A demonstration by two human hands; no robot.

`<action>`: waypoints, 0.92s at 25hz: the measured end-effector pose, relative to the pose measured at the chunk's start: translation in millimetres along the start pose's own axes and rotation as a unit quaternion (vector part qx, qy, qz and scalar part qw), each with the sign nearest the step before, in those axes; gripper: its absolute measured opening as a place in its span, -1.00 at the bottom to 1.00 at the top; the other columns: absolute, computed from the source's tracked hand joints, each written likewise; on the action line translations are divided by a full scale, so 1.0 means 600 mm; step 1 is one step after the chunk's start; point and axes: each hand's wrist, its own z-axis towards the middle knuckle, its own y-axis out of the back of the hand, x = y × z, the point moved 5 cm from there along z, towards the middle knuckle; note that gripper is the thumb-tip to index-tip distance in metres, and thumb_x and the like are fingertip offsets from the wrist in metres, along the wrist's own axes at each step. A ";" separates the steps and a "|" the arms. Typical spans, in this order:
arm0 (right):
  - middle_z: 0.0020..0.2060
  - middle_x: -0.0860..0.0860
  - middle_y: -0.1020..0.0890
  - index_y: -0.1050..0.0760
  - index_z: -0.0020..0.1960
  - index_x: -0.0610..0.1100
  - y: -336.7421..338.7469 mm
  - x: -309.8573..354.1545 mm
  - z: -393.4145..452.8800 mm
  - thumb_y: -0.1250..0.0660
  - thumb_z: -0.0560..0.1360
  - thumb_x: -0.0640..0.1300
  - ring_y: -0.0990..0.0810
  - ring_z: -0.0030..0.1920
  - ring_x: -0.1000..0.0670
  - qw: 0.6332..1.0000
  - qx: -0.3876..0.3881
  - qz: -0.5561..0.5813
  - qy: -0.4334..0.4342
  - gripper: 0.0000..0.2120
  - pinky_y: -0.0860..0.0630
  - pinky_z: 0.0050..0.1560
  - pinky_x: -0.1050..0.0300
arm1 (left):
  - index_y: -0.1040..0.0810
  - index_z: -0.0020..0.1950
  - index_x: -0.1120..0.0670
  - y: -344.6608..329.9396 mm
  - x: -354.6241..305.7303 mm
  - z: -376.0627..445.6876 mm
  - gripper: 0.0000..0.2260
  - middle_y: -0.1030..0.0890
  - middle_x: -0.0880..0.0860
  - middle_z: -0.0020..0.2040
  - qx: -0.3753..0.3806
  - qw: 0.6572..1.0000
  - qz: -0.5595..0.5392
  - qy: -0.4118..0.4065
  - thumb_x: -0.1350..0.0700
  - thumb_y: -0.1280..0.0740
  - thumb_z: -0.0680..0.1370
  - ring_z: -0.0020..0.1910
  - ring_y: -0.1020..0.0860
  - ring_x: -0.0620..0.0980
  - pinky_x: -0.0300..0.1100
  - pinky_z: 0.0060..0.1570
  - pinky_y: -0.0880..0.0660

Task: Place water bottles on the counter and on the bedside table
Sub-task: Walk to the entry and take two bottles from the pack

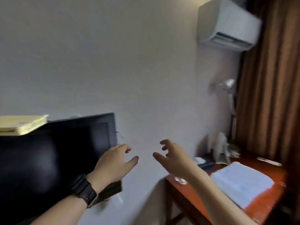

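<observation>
Both of my hands are raised in front of a white wall and hold nothing. My left hand (116, 161), with a black watch on its wrist, has its fingers loosely curled and apart, in front of the corner of a black TV screen (56, 156). My right hand (172, 157) is spread open to the right of it. On the reddish wooden desk (186, 189) at the right, blurred pale upright shapes that may be bottles (221, 148) stand near the wall; I cannot tell for sure. The whole frame is motion-blurred.
A folded white towel (243, 182) lies on the desk, with small items behind it and a silver desk lamp (228, 88) above. A brown curtain (267, 78) hangs at the right, an air conditioner (227, 25) at the top. A yellowish book (22, 124) lies at the left.
</observation>
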 end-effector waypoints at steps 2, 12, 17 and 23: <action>0.31 -0.02 -0.54 -0.34 0.44 -0.04 -0.078 0.058 0.019 -0.29 0.50 0.18 -0.56 0.23 -0.04 0.996 0.064 0.042 0.056 -0.42 -0.47 0.17 0.07 | -0.52 0.25 -0.07 0.054 0.069 -0.051 -0.60 -0.55 -0.18 0.15 -0.027 0.996 0.048 0.067 -0.23 -0.29 0.49 0.16 -0.54 -0.12 -0.17 0.07 -0.48; 0.32 -0.01 -0.52 -0.29 0.47 -0.02 -0.337 0.463 -0.091 -0.29 0.50 0.22 -0.55 0.21 0.00 0.904 0.263 0.152 0.302 -0.38 -0.50 0.16 0.13 | -0.51 0.29 -0.05 0.353 0.311 -0.411 -0.58 -0.57 -0.16 0.18 -0.137 0.915 0.216 0.311 -0.22 -0.27 0.51 0.17 -0.53 -0.09 -0.19 0.05 -0.47; 0.29 0.04 -0.51 -0.30 0.45 -0.01 -0.463 0.675 -0.226 -0.30 0.51 0.20 -0.59 0.10 0.02 0.833 0.343 0.205 0.383 -0.41 -0.54 0.09 0.15 | -0.54 0.27 -0.01 0.491 0.391 -0.638 -0.57 -0.60 -0.11 0.19 -0.187 0.845 0.270 0.421 -0.21 -0.29 0.49 0.17 -0.57 -0.04 -0.17 0.08 -0.47; 0.25 0.05 -0.53 -0.32 0.45 0.00 -0.545 0.866 -0.390 -0.29 0.49 0.21 -0.56 0.13 0.03 0.738 0.423 0.240 0.468 -0.41 -0.46 0.05 0.16 | -0.52 0.26 -0.04 0.596 0.379 -0.851 -0.60 -0.60 -0.12 0.14 -0.227 0.755 0.306 0.534 -0.21 -0.27 0.52 0.11 -0.55 -0.09 -0.20 0.04 -0.46</action>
